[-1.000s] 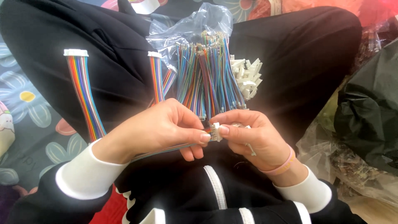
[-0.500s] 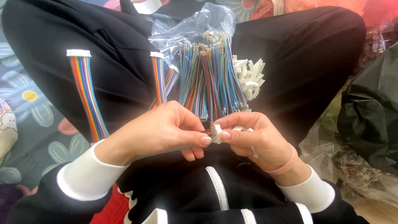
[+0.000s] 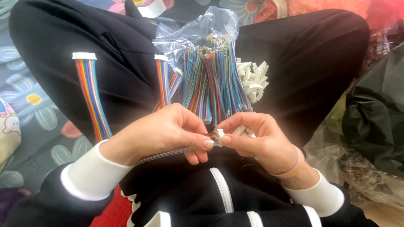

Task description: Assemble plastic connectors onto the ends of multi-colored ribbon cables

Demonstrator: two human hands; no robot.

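my left hand (image 3: 168, 132) and my right hand (image 3: 259, 141) meet over my lap, just as they did half a second back; neither has shifted much. the left thumb and forefinger are pinched together on the end of a rainbow ribbon cable (image 3: 168, 153), which runs out from under my palm toward my left sleeve. the right fingers (image 3: 235, 141) are clamped on a small white connector (image 3: 218, 137) set against the cable's tip, so the two hands touch at that spot. the grip looks the same as before; if anything the fingertips have drawn a shade closer together and the connector sits tighter between them. a few loose white pieces also show under my right hand, too hidden to make out.

on my black trousers (image 3: 303, 71) the rest has stayed where it was: a bundle of multicoloured wires (image 3: 210, 80) stands in a clear plastic bag (image 3: 198, 29) just beyond my knuckles, with a heap of white connectors (image 3: 252, 77) touching its right side. two finished ribbon cables lie to the left, one long cable (image 3: 92, 96) over my left thigh and a shorter cable (image 3: 163, 82) just beside the bundle, each with a white plug on top. a black bag (image 3: 374, 113) sits well apart at the right, and a pink band (image 3: 294, 164) circles my right wrist.
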